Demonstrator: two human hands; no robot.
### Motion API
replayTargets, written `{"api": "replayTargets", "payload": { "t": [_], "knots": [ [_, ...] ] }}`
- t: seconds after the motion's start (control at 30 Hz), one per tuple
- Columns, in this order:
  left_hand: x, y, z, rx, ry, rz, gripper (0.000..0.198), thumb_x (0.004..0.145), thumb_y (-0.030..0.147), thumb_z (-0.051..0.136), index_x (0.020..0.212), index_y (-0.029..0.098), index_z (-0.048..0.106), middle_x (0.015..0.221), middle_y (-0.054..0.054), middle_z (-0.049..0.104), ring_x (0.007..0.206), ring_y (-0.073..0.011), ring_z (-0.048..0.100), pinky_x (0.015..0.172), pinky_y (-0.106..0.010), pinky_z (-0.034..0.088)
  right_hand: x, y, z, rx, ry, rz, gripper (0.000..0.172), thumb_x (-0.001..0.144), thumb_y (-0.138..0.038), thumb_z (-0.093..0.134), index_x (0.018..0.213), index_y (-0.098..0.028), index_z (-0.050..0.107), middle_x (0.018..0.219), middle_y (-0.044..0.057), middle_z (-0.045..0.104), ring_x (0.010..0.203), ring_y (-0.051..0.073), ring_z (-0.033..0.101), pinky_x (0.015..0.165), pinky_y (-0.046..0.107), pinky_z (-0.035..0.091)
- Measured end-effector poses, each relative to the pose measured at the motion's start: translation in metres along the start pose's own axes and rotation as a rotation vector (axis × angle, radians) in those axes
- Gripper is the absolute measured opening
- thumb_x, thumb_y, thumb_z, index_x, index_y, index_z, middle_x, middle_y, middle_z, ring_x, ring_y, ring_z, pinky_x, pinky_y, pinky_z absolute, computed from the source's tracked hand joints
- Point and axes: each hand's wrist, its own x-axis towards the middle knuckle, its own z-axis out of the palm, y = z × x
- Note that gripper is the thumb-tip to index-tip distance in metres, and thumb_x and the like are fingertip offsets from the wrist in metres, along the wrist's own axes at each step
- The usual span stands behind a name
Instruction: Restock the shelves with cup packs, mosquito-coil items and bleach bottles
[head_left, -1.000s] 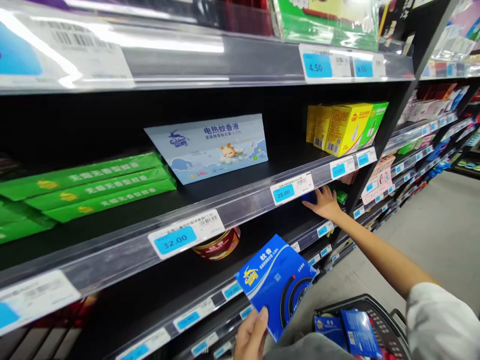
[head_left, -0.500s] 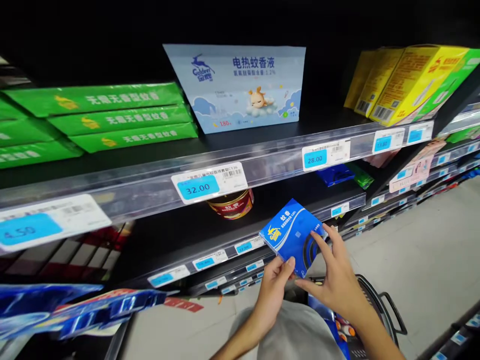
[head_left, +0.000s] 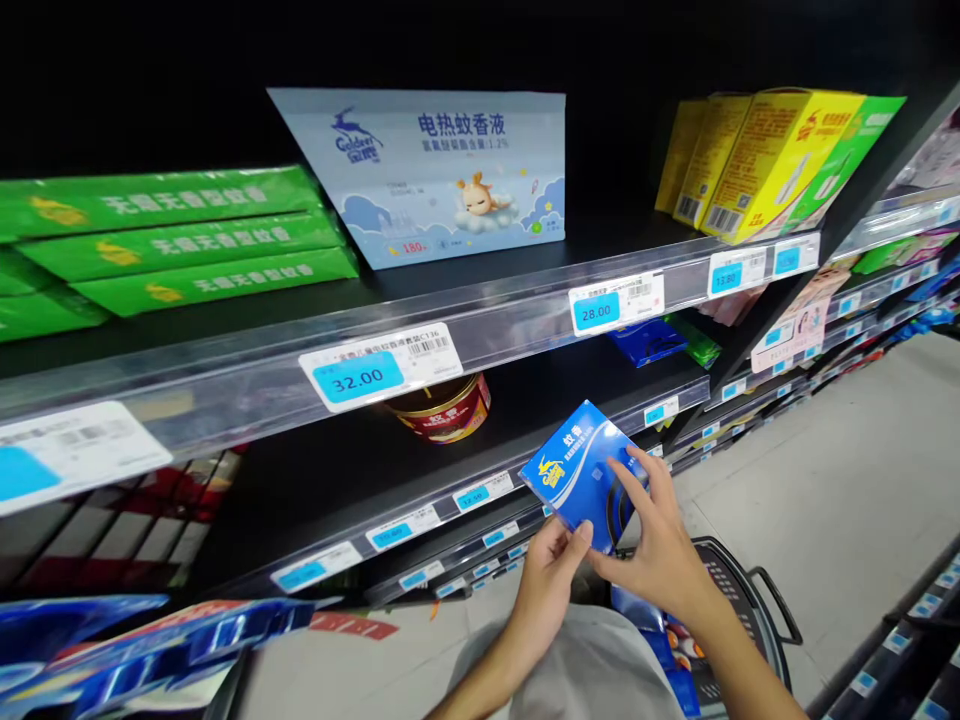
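The left hand (head_left: 551, 600) pinches a blue box of mosquito coils (head_left: 577, 475) by its lower edge, while the right hand (head_left: 656, 545) seems to grip it too, above a wire shopping basket (head_left: 731, 565).

A flat blue box of mosquito coils (head_left: 577, 475), printed with a white swoosh and a black coil, tilts corner-up, held between the left hand (head_left: 544, 600) and the right hand (head_left: 652, 540).
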Motion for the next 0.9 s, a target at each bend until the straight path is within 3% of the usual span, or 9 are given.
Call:
{"api": "replayTargets", "payload": {
  "t": [0.1, 0.23, 0.33, 0.4, 0.6, 0.73, 0.9],
  "knots": [
    [0.0, 0.001, 0.004, -0.02, -0.012, -0.005, 0.053, 0.075, 0.067, 0.074, 0.091, 0.017, 0.071, 0.089, -0.005, 0.07, 0.085, -0.0194, 0.059, 0.089, -0.033, 0.048, 0.001, 0.001, 0.001, 0.018, 0.094, -0.055, 0.083, 0.072, -0.035, 0.079, 0.147, -0.027, 0.044, 0.147, 0.015, 0.038, 0.141, 0.045, 0.033, 0.112, 0.073, 0.034],
    [-0.002, 0.0, 0.006, -0.051, -0.031, -0.038, 0.054, 0.074, 0.069, 0.074, 0.084, 0.016, 0.072, 0.076, -0.003, 0.064, 0.077, -0.018, 0.057, 0.077, -0.03, 0.048, 0.007, 0.005, -0.005, 0.021, 0.18, -0.115, 0.076, 0.072, -0.037, 0.081, 0.14, -0.026, 0.051, 0.133, 0.014, 0.045, 0.133, 0.043, 0.04, 0.109, 0.07, 0.037],
    [-0.006, -0.002, 0.001, -0.085, -0.046, -0.071, 0.056, 0.077, 0.066, 0.074, 0.103, 0.017, 0.074, 0.086, -0.004, 0.066, 0.075, -0.0169, 0.058, 0.073, -0.029, 0.046, 0.02, 0.017, -0.018, -0.008, 0.233, -0.143, 0.072, 0.072, -0.037, 0.081, 0.138, -0.026, 0.054, 0.125, 0.013, 0.046, 0.126, 0.04, 0.044, 0.105, 0.065, 0.042],
    [-0.007, -0.005, -0.005, -0.087, -0.027, -0.064, 0.059, 0.078, 0.064, 0.073, 0.115, 0.019, 0.073, 0.095, -0.006, 0.069, 0.077, -0.0164, 0.059, 0.074, -0.029, 0.046, 0.034, 0.034, -0.029, -0.064, 0.271, -0.16, 0.07, 0.073, -0.038, 0.08, 0.137, -0.026, 0.055, 0.123, 0.012, 0.047, 0.122, 0.038, 0.046, 0.105, 0.063, 0.043],
    [-0.008, -0.026, -0.023, -0.118, 0.08, 0.021, 0.055, 0.08, 0.066, 0.07, 0.113, 0.021, 0.076, 0.094, -0.007, 0.068, 0.075, -0.0162, 0.057, 0.074, -0.03, 0.046, 0.103, 0.109, -0.052, -0.232, 0.393, -0.082, 0.06, 0.073, -0.05, 0.077, 0.126, -0.023, 0.067, 0.117, 0.011, 0.05, 0.114, 0.033, 0.052, 0.105, 0.054, 0.045],
    [-0.01, -0.037, -0.029, -0.138, 0.132, 0.033, 0.056, 0.08, 0.066, 0.071, 0.111, 0.021, 0.077, 0.092, -0.007, 0.067, 0.073, -0.016, 0.057, 0.072, -0.03, 0.046, 0.151, 0.155, -0.05, -0.331, 0.375, 0.041, 0.059, 0.07, -0.055, 0.077, 0.117, -0.019, 0.073, 0.113, 0.012, 0.054, 0.115, 0.035, 0.05, 0.108, 0.051, 0.042],
    [-0.02, -0.028, -0.031, -0.19, 0.179, 0.032, 0.051, 0.08, 0.063, 0.073, 0.109, 0.021, 0.078, 0.092, -0.007, 0.068, 0.073, -0.0154, 0.058, 0.071, -0.028, 0.045, 0.184, 0.185, -0.038, -0.395, 0.29, 0.182, 0.06, 0.068, -0.055, 0.077, 0.118, -0.02, 0.075, 0.12, 0.013, 0.055, 0.114, 0.034, 0.051, 0.109, 0.05, 0.037]
  ]
}}
